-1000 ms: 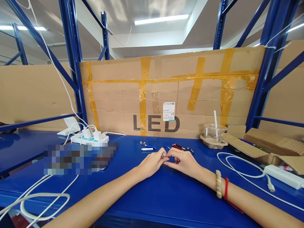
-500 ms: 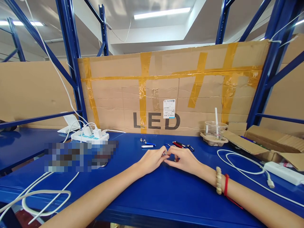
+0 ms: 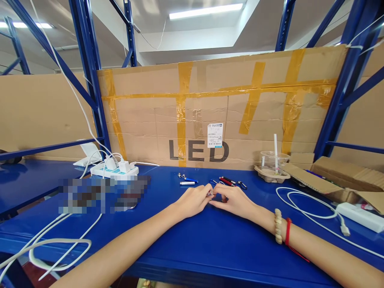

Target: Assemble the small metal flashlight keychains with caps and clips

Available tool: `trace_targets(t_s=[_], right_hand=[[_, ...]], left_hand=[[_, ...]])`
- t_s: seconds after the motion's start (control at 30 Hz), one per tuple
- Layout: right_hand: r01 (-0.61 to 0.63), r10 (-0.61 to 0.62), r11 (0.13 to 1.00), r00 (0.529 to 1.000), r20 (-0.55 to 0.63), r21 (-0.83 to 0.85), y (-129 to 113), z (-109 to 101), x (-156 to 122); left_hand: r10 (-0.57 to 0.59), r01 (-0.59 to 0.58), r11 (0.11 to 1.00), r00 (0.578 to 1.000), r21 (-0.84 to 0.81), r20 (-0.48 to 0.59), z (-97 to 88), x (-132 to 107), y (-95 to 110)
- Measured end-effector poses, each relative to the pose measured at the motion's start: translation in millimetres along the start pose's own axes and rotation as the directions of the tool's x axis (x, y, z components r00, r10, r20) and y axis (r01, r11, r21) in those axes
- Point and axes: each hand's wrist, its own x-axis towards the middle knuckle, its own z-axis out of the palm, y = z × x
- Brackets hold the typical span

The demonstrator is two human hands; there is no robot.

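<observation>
Over the middle of the blue tabletop (image 3: 192, 248), my left hand (image 3: 193, 203) and my right hand (image 3: 235, 201) meet at the fingertips. Both are closed in a pinch. A small light bit shows between the fingers; its kind is too small and covered to make out. Just beyond my left hand lie a blue pen-like piece (image 3: 191, 180), a silver cylindrical piece (image 3: 187, 183) and small metal clasps (image 3: 181, 175). Behind my right hand rest a red pen-like piece (image 3: 225, 182), a black one (image 3: 229, 180) and a dark clip (image 3: 242, 185).
A white power strip (image 3: 115, 173) with plugs stands at the left, beside a blurred patch. White cables (image 3: 60, 241) hang off the left front edge. At the right are a clear cup (image 3: 273, 160) in a carton holder, a coiled cable, a white bar (image 3: 360, 217) and an open cardboard box (image 3: 348, 172).
The view has shifted slightly. Both hands stay pinched together at nearly the same spot, with only a slight shift of the fingers. Nothing on the tabletop has visibly moved.
</observation>
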Motion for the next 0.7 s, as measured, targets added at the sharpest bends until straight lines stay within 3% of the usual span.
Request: trace_targets(t_s=[0.43,0.7], right_hand=[[0.008,-0.014,0.997,0.996,0.084,0.073,2.8,2.6,-1.3],[0.007,-0.012,0.999,0.992,0.127,0.036,0.3,0.8,-1.0]], left_hand=[[-0.054,0.057,0.998,0.994,-0.033,0.094,-2.0,0.4,0.2],[-0.054,0.056,0.998,0.991,-0.016,0.121,-3.8,0.6,-0.3]])
